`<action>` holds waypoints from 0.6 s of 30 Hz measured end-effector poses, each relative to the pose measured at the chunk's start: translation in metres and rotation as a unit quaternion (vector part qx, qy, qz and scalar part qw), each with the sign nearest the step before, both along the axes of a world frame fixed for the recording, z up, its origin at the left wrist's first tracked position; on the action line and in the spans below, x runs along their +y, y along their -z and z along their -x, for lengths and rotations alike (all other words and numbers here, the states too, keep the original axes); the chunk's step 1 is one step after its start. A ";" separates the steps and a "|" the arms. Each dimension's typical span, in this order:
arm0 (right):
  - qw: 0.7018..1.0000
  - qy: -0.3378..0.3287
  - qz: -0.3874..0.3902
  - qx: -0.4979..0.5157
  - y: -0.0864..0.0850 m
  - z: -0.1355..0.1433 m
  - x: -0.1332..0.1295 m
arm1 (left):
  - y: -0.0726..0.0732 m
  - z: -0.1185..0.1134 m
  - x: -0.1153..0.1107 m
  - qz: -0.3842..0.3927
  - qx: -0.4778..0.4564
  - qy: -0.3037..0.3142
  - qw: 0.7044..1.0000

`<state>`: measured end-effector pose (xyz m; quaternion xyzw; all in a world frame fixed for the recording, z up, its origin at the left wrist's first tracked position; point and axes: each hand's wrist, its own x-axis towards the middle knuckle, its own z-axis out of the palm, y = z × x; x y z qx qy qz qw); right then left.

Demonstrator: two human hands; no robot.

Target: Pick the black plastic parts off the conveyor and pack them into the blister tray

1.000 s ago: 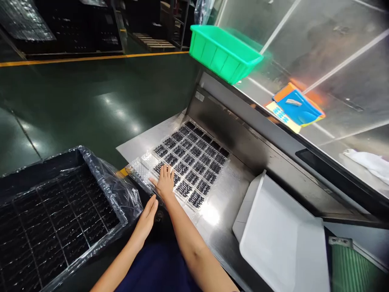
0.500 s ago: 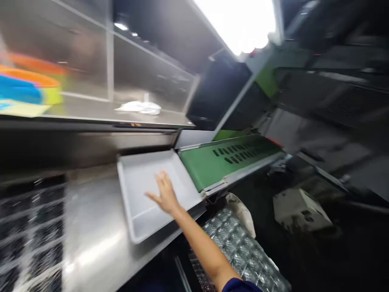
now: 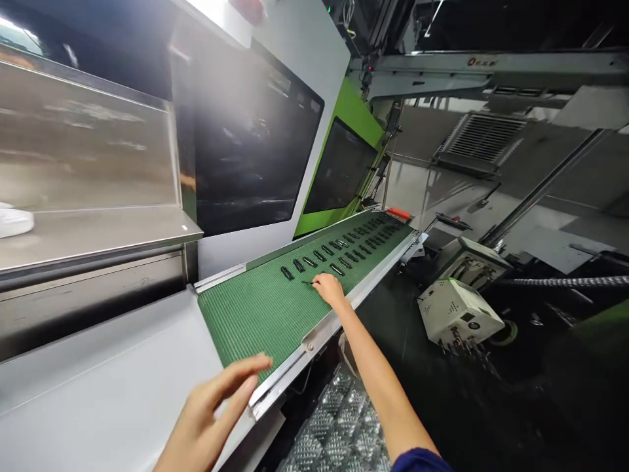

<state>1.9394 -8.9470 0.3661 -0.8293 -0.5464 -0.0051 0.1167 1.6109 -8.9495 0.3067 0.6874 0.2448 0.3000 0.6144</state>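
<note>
On the green conveyor belt [image 3: 255,314], small dark oblong parts [image 3: 287,273] lie in two rows that run toward the far end. My right hand [image 3: 328,288] reaches over the belt at the near end of the front row, its fingers pinched on one small dark part [image 3: 308,283]. My left hand [image 3: 209,413] is in the foreground, between the white tray [image 3: 98,367] and the belt's near edge. Its thumb and fingers are stretched out and apart, with nothing between them.
A metal rail [image 3: 319,331] edges the belt. Behind it stands a white and green machine [image 3: 339,151] with dark windows. A steel shelf [image 3: 98,229] is at left. Clear moulded plastic trays [image 3: 339,426] are stacked below, and a pale boxy device [image 3: 459,314] is at right.
My view has swung right toward the belt. My right hand has moved from over the white tray to the dark parts and closed on one. My left hand has come into view.
</note>
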 end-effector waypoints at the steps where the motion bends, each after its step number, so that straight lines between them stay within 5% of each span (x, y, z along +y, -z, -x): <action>1: 0.999 -0.053 0.004 0.011 0.000 0.008 -0.002 | -0.002 -0.025 0.013 -0.029 0.001 -0.023 0.999; 3: 0.985 -0.163 0.024 0.043 0.002 0.030 -0.006 | 0.000 -0.068 0.036 -0.056 0.006 -0.043 0.998; 5: 0.965 -0.245 0.051 0.077 0.005 0.049 -0.003 | 0.008 -0.094 0.053 0.001 0.033 0.023 0.999; 7: 0.960 -0.255 0.057 0.096 0.007 0.054 0.011 | 0.018 -0.101 0.063 0.058 0.051 0.082 0.994; 13: 0.997 -0.012 -0.013 0.074 0.009 0.007 0.079 | 0.030 -0.053 0.065 0.264 -0.076 0.021 0.961; 18: 0.990 0.017 -0.041 0.135 0.010 0.014 0.083 | 0.027 -0.005 0.055 0.279 -0.195 -0.003 0.940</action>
